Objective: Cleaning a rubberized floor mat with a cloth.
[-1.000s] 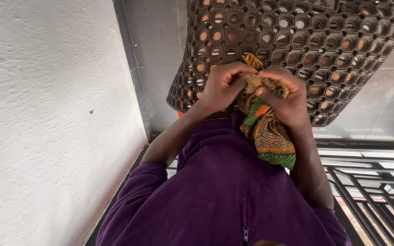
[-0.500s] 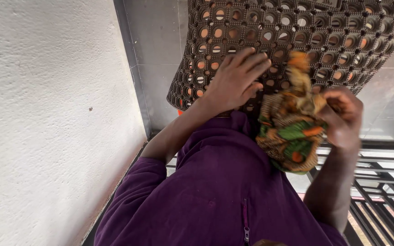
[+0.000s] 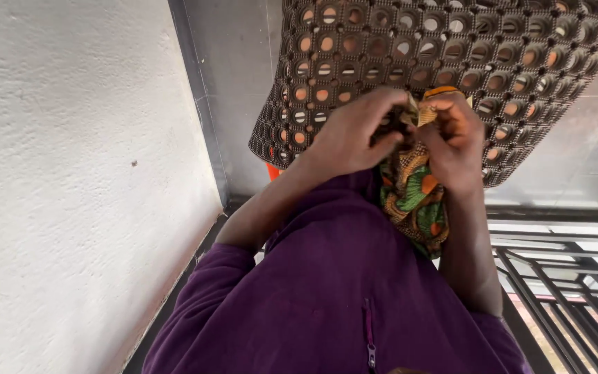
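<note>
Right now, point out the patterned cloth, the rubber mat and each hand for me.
patterned cloth (image 3: 413, 201): head view, on the green and orange fold hanging below the hands.
rubber mat (image 3: 520, 62): head view, on its holed surface.
left hand (image 3: 354, 135): head view, back of hand.
right hand (image 3: 455, 142): head view, back of hand.

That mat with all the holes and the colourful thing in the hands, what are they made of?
The dark holed mat looks like moulded rubber: matte, with thick ribs around round holes and a sagging edge. The colourful cloth looks like printed cotton fabric, soft and creased, bunched between the left hand and right hand; the exact fibre can't be told.
</note>
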